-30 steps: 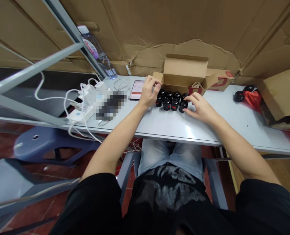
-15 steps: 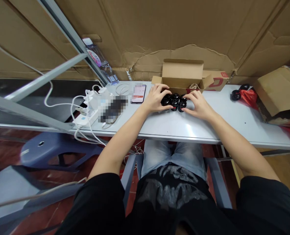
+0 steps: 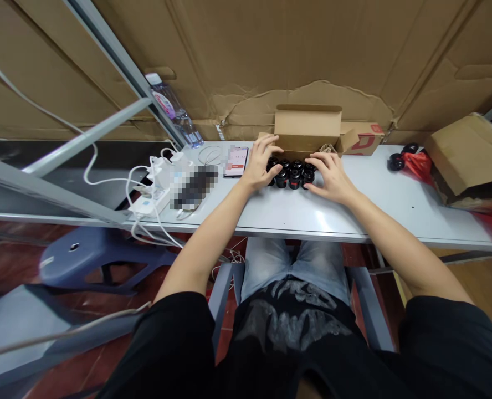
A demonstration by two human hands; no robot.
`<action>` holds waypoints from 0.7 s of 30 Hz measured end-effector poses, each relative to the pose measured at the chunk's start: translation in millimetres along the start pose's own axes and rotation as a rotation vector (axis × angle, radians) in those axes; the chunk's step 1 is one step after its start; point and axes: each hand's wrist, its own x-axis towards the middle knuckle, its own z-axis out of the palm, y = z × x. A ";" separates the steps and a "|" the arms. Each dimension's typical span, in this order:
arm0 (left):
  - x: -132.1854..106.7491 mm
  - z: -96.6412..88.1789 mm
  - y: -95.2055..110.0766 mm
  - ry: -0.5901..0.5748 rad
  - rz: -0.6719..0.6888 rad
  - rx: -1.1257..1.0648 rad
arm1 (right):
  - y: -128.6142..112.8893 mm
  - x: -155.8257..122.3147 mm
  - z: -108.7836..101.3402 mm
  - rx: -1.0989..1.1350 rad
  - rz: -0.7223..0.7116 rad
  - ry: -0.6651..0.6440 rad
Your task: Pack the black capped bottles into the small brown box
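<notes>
Several small black round parts [image 3: 295, 179], some with a red mark on the side, stand upright in two rows on the white table. I cannot make out their exact kind. At the left end of the rows is my left hand [image 3: 261, 163], fingers spread, its thumb over the end pieces and hiding part of them. My right hand [image 3: 330, 176] lies at the right end with fingers apart, thumb and fingertips against or very near the last pieces. Right behind the rows stands an open cardboard box [image 3: 308, 121], its lid flap raised and something brownish inside.
A phone [image 3: 235, 162], a white power strip [image 3: 148, 202] with tangled cables, and a water bottle [image 3: 175, 111] are on the left. Another carton [image 3: 364, 138] lies behind. More black parts [image 3: 396, 162], a red bag [image 3: 418, 166] and a larger box [image 3: 470, 155] sit at right.
Both hands have loosened around the black parts, and the left hand has shifted slightly left. More of the rows now shows between the hands. The view has moved a little.
</notes>
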 end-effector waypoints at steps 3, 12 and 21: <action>0.5 7.7 7.6 -0.071 0.009 -0.041 | -1.9 1.4 3.3 -0.027 0.020 -0.021; -1.6 5.7 15.2 -0.103 0.005 -0.016 | -29.2 18.8 19.0 -0.086 0.113 -0.090; -1.3 7.2 16.8 -0.082 0.004 -0.038 | -34.8 38.6 17.8 -0.078 0.079 -0.108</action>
